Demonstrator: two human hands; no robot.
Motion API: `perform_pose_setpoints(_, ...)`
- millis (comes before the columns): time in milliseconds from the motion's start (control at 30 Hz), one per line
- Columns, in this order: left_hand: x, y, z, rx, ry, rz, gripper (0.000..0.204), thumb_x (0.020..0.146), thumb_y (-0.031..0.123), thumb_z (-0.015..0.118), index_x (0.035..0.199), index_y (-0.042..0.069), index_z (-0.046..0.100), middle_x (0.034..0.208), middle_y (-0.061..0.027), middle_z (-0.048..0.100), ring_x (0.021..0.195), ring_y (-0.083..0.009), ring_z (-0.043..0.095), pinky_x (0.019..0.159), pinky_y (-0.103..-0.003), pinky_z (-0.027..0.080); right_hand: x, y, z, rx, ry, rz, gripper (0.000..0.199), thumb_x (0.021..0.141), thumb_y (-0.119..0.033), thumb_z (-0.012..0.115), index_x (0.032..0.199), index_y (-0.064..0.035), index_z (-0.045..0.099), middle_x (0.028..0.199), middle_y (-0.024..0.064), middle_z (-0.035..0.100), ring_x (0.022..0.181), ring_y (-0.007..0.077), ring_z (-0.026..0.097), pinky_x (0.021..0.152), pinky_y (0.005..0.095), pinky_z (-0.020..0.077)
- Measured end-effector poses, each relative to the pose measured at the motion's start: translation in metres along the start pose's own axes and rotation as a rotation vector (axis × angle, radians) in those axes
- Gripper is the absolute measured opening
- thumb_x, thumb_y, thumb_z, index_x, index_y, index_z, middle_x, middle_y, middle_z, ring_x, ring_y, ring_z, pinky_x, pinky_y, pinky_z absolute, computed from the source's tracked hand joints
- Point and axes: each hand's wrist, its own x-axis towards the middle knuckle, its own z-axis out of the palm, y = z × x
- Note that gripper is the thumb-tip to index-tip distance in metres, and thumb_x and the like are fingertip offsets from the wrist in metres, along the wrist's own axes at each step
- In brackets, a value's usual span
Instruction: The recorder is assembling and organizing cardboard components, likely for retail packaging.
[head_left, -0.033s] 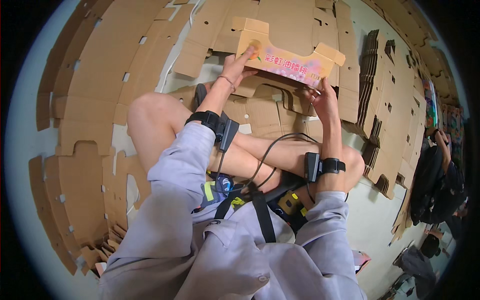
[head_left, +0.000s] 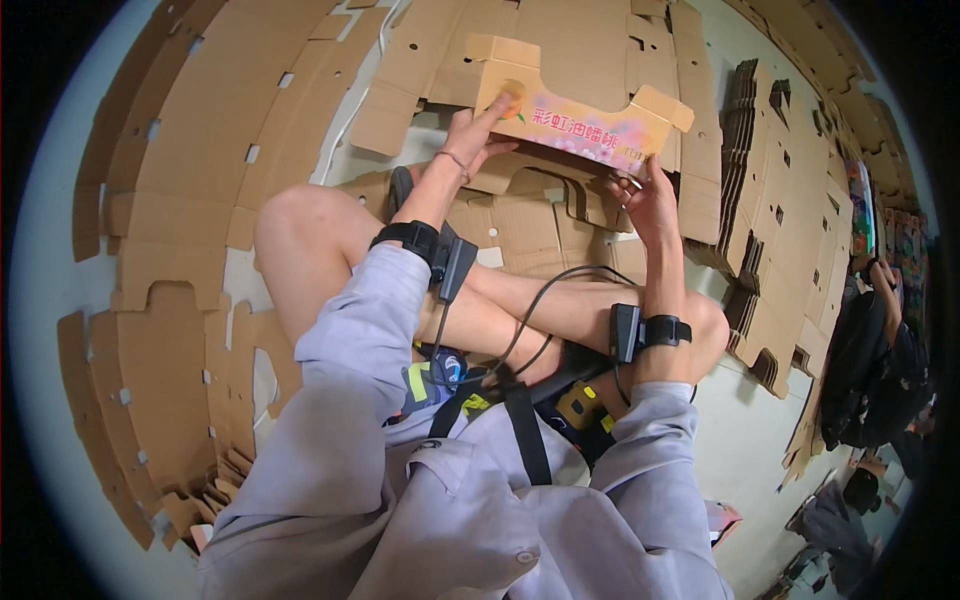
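A printed cardboard box panel (head_left: 575, 122), orange-yellow and pink with a fruit picture and a wide cut-out along its far edge, is raised in front of me over brown cardboard. My left hand (head_left: 474, 140) grips its left end, thumb on the printed face and the other fingers behind and below. At the near right corner, my right hand (head_left: 648, 200) pinches the panel between thumb and fingers. Small folded flaps stick out at both far corners. Part of the panel's underside and the fingers behind it are hidden.
Flat brown cardboard blanks (head_left: 200, 130) spread over the floor at left and ahead. To the right stands a layered stack of cardboard (head_left: 740, 160). A dark cable (head_left: 545, 290) loops over my crossed legs. Another person (head_left: 870, 350) in dark clothes is at far right.
The box panel has shifted very slightly to the right, mostly at its right end. Both hands keep their hold.
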Motion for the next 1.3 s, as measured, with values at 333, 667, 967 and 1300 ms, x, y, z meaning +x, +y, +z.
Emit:
perform_pose_setpoints(333, -0.004, -0.004, 0.003, -0.077, -0.219, -0.279, 0.054, 0.084, 0.04, 0.06, 0.119, 0.002, 0.045, 0.101, -0.0147, 0.059, 0.077, -0.0273, 0.064, 0.067, -0.036, 0.055, 0.003, -0.001, -0.003, -0.051, 0.034, 0.077, 0.039, 0.09, -0.039, 0.051, 0.096, -0.0013, 0.056, 0.076, 0.0042, 0.059, 0.056, 0.011, 0.054, 0.054, 0.0263, 0.0528)
perform_pose_setpoints(667, -0.003, -0.036, 0.014, 0.049, 0.176, -0.197, 0.043, 0.084, 0.022, 0.061, 0.119, 0.008, 0.04, 0.097, -0.0158, 0.06, 0.067, -0.029, 0.065, 0.054, -0.037, 0.055, 0.01, 0.017, -0.002, -0.226, 0.229, 0.126, 0.033, 0.088, -0.023, 0.055, 0.11, -0.0024, 0.041, 0.082, 0.0086, 0.057, 0.059, 0.0168, 0.058, 0.053, 0.0328, 0.0561)
perform_pose_setpoints(967, -0.005, -0.043, 0.019, 0.086, 0.283, -0.09, 0.059, 0.077, 0.024, 0.067, 0.121, 0.01, 0.029, 0.098, -0.0167, 0.058, 0.062, -0.0301, 0.064, 0.048, -0.037, 0.055, 0.008, 0.027, -0.004, -0.292, 0.298, 0.108, 0.041, 0.088, -0.023, 0.055, 0.116, -0.0001, 0.038, 0.08, 0.012, 0.057, 0.057, 0.0184, 0.058, 0.05, 0.0337, 0.0555)
perform_pose_setpoints(1300, 0.001, -0.049, 0.014, 0.102, 0.332, -0.17, 0.042, 0.075, 0.026, 0.068, 0.095, -0.005, 0.048, 0.079, -0.0192, 0.062, 0.053, -0.0268, 0.064, 0.04, -0.032, 0.052, 0.004, 0.019, -0.004, -0.274, 0.272, 0.195, 0.034, 0.088, -0.028, 0.054, 0.106, -0.0001, 0.047, 0.08, 0.0101, 0.058, 0.059, 0.0189, 0.059, 0.052, 0.0313, 0.0542)
